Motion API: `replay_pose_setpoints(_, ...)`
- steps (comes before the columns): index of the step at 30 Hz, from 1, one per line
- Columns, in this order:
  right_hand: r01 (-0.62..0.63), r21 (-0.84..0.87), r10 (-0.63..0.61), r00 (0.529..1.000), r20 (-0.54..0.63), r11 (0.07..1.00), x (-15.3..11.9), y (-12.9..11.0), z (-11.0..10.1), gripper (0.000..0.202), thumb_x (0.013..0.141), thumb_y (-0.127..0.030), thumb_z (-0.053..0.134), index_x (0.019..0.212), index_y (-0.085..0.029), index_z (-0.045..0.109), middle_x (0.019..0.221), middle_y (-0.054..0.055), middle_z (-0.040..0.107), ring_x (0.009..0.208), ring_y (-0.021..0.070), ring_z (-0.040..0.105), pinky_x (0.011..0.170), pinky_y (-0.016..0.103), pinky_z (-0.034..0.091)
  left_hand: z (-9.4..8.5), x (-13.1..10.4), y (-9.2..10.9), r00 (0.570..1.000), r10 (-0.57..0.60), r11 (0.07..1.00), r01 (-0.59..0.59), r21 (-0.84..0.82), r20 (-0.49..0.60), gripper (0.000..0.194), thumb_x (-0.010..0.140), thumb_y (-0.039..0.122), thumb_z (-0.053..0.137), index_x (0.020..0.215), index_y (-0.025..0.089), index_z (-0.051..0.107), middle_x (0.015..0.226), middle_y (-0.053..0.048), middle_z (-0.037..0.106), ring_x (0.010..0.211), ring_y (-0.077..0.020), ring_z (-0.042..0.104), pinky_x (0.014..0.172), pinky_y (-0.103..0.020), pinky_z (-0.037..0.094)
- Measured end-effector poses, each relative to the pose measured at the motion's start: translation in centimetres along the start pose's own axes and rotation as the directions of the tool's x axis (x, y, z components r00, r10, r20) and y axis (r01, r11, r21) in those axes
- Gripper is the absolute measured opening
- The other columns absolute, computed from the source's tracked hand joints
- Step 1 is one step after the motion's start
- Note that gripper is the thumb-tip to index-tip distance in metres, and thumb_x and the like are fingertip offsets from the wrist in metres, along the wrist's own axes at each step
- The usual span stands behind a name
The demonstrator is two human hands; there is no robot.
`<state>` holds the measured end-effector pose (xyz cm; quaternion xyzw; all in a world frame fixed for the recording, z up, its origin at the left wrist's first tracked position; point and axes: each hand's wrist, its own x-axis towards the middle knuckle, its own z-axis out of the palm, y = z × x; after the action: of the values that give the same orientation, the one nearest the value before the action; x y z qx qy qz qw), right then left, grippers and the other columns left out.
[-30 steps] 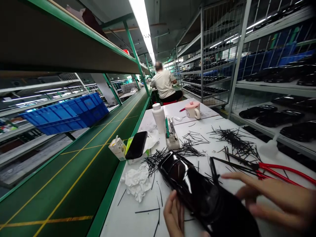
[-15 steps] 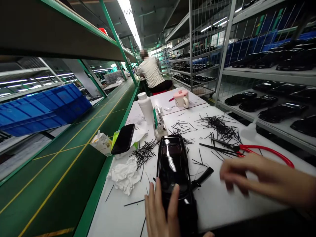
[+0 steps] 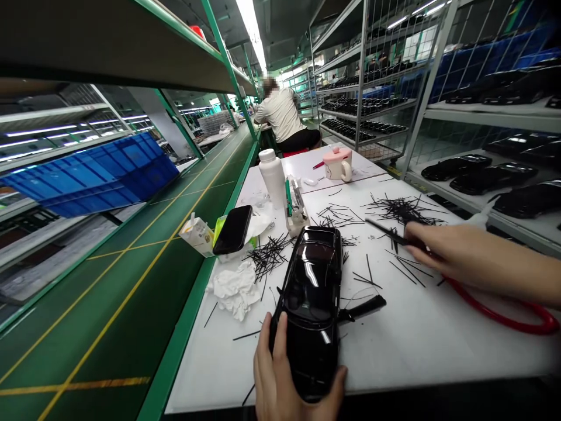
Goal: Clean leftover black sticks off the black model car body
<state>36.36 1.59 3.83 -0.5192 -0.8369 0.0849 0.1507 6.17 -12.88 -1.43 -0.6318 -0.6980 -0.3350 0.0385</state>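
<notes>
A glossy black model car lies on the white table with its right door swung out. My left hand grips the near end of the car, fingers along its left side and thumb at its right. To the right, my right hand is closed around the red-handled pliers near their pivot; their dark, long jaws point left over the table. Thin black strips lie in a pile beyond that hand, and another pile sits left of the car.
Crumpled tissue, a phone, a small carton, a white bottle and a pink-lidded mug stand around the car. A green conveyor runs along the left. Racks of black cars stand right; a person sits ahead.
My right hand has reached the pliers and lifted them from the table. My left hand has closed around the near end of the car. The camera view has shifted slightly.
</notes>
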Motion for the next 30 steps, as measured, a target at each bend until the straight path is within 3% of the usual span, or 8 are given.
replay_pose_setpoints(3,0.098,0.241,-0.064,0.987,-0.147,0.966,0.6,-2.3,-2.3,0.021,0.096,-0.046,0.053,0.099,-0.026,0.058,0.078,0.005,0.07,0.064,0.0216,0.067,0.054,0.033,0.051,-0.6,0.6,-0.1,0.997,0.045,0.997,-0.048,-0.052,-0.062,0.072,0.078,0.032,0.069,0.143,0.023,0.04,0.144,-0.016,0.049,0.129,-0.036,0.051,0.097,-0.049,0.052)
replay_pose_setpoints(6,0.285,0.464,-0.194,0.953,-0.234,0.839,0.8,-5.2,-2.9,0.013,0.096,-0.038,0.06,0.102,-0.027,0.064,0.098,0.004,0.074,0.086,0.0185,0.072,0.075,0.027,0.059,-1.4,1.1,0.2,0.989,0.023,0.993,-0.04,-0.109,-0.147,0.071,0.076,0.035,0.07,0.141,0.021,0.044,0.14,-0.016,0.053,0.126,-0.0359,0.053,0.096,-0.048,0.051)
replay_pose_setpoints(8,0.397,0.52,-0.305,0.917,-0.257,0.756,1.1,-6.5,-2.4,0.007,0.096,-0.03,0.061,0.1,-0.025,0.064,0.099,0.003,0.074,0.089,0.0163,0.072,0.078,0.023,0.058,-1.9,1.5,0.7,0.978,0.005,0.989,-0.035,-0.145,-0.208,0.072,0.074,0.036,0.071,0.139,0.021,0.045,0.137,-0.015,0.055,0.122,-0.0357,0.055,0.096,-0.048,0.05)
replay_pose_setpoints(11,0.486,0.512,-0.405,0.874,-0.269,0.708,1.8,-7.4,-1.0,0.005,0.095,-0.023,0.059,0.099,-0.022,0.062,0.098,0.003,0.073,0.088,0.0154,0.071,0.076,0.022,0.057,-2.2,2.1,1.4,0.964,0.013,0.985,-0.059,-0.163,-0.267,0.072,0.071,0.036,0.073,0.137,0.019,0.048,0.132,-0.015,0.058,0.118,-0.0347,0.057,0.094,-0.047,0.051)
replay_pose_setpoints(17,0.484,0.456,-0.425,0.875,-0.232,0.747,2.9,-7.4,0.4,0.008,0.095,-0.018,0.057,0.102,-0.023,0.058,0.097,0.001,0.072,0.087,0.0118,0.07,0.078,0.019,0.054,-2.3,2.3,1.8,0.961,0.055,0.98,-0.104,-0.172,-0.271,0.075,0.066,0.03,0.077,0.135,0.018,0.051,0.129,-0.014,0.055,0.116,-0.0331,0.056,0.093,-0.045,0.049)
replay_pose_setpoints(23,0.601,0.249,-0.541,0.796,-0.271,0.76,2.6,-7.7,1.0,0.01,0.1,-0.015,0.042,0.102,-0.02,0.05,0.097,0.006,0.07,0.079,0.014,0.068,0.066,0.023,0.051,-2.1,2.2,1.9,0.957,0.07,0.977,-0.123,-0.173,-0.282,0.075,0.066,0.031,0.076,0.135,0.018,0.051,0.128,-0.014,0.054,0.115,-0.0329,0.056,0.093,-0.045,0.049)
replay_pose_setpoints(30,0.65,0.115,-0.59,0.739,-0.324,0.751,2.7,-7.8,1.7,0.017,0.1,-0.014,0.042,0.096,-0.018,0.057,0.093,0.009,0.071,0.078,0.0161,0.069,0.066,0.023,0.052,-1.9,2.0,1.7,0.955,0.078,0.979,-0.127,-0.159,-0.287,0.073,0.067,0.032,0.075,0.134,0.018,0.052,0.127,-0.013,0.055,0.114,-0.0325,0.056,0.092,-0.044,0.049)
